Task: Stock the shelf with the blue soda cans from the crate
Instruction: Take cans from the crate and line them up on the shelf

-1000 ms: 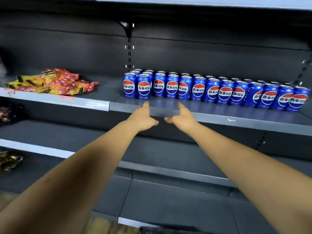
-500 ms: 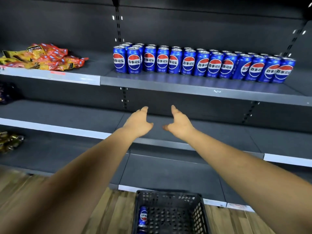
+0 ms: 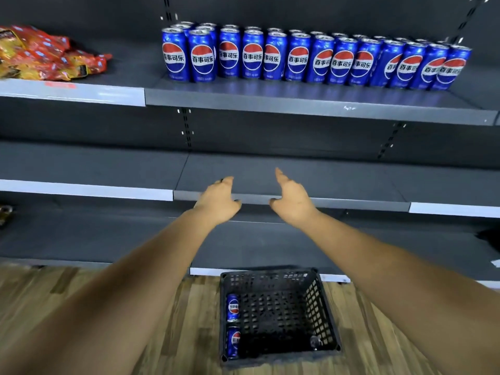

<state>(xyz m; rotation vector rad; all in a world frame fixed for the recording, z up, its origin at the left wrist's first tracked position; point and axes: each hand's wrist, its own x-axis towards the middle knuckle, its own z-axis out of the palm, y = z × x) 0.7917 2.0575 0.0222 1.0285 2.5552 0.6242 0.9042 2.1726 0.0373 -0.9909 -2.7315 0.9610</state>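
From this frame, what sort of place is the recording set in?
Most likely a shop aisle: tiered grey retail shelving with blue Pepsi cans faced in rows, red snack packets on the next bay, and a black stocking crate on the wood-look floor.

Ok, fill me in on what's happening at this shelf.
A person is stocking blue soda cans onto the upper shelf, where two rows stand already. Both the left hand and right hand are open and hold nothing, stretched out above the black crate on the floor. Two cans lie along the crate's left wall, not yet shelved.
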